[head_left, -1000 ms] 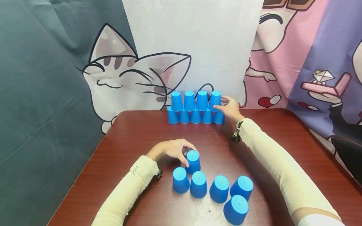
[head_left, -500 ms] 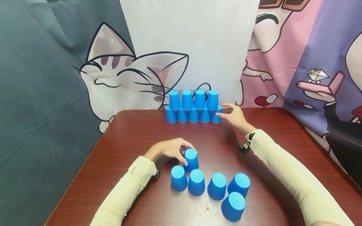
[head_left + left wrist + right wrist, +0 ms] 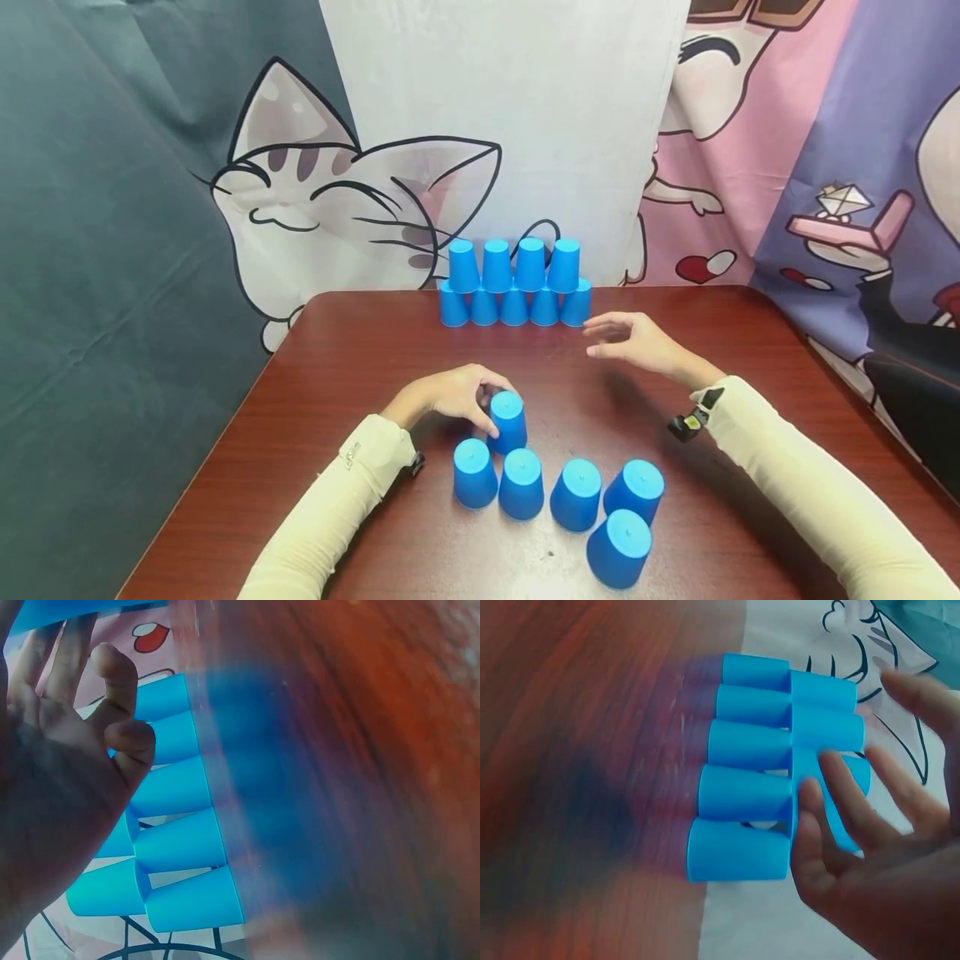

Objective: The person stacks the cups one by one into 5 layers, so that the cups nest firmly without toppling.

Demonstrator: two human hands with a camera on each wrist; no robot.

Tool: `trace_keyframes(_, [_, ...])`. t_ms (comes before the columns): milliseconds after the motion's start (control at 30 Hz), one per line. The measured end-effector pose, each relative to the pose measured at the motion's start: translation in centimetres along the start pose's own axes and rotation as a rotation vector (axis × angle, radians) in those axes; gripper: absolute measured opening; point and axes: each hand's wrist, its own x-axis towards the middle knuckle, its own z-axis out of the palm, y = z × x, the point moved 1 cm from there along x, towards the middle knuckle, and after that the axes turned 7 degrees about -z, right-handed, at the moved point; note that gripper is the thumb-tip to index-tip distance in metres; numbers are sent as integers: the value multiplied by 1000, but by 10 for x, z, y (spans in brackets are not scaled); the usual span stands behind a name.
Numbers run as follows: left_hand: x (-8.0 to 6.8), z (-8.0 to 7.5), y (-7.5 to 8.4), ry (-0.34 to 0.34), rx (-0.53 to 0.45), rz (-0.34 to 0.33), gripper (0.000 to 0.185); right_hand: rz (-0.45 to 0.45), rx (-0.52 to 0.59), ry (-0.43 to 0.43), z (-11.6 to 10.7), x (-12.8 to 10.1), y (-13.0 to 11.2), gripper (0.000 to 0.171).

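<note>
My left hand (image 3: 452,395) grips an upside-down blue cup (image 3: 508,423), thumb at its near side and fingers behind. In the left wrist view, part of a blue cup (image 3: 82,610) shows at the top edge by the fingers. My right hand (image 3: 637,340) hovers over the table with loosely bent fingers and holds nothing. Beyond it, at the table's far edge, blue cups stand upside down in two tiers: a lower row (image 3: 513,308) and an upper row (image 3: 497,265) bridging it. The right wrist view shows the stack (image 3: 742,795) sideways, partly behind my fingers.
Several loose upside-down blue cups stand at the front: a left one (image 3: 475,475), one beside it (image 3: 521,485), a middle one (image 3: 576,496), and a right pair, rear cup (image 3: 635,490) and front cup (image 3: 618,550). A printed cloth (image 3: 510,108) hangs behind the brown table (image 3: 360,350).
My right hand has left the rightmost upper cup and come back toward me and rightward, its fingers apart from the stack. My left hand stays on its cup. The view shifted slightly.
</note>
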Motion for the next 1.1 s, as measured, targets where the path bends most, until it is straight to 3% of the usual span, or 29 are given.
trace_keyframes(333, [-1, -1, 2, 59, 25, -21, 53, -57, 92, -200, -8, -38, 8, 46])
trace_keyframes(567, [-1, -1, -3, 101, 58, -22, 54, -132, 146, -297, -9, -48, 13, 47])
trace_keyframes(733, [-3, -2, -5, 106, 70, -9, 55, -234, 199, -425, -8, -57, 14, 50])
trace_keyframes(900, [-4, -2, -5, 111, 63, -16, 54, -268, 221, -544, -5, -66, 16, 53])
trace_keyframes(1100, [-3, -4, -8, 158, 75, -41, 58, -308, 357, -690, -2, -73, 17, 59])
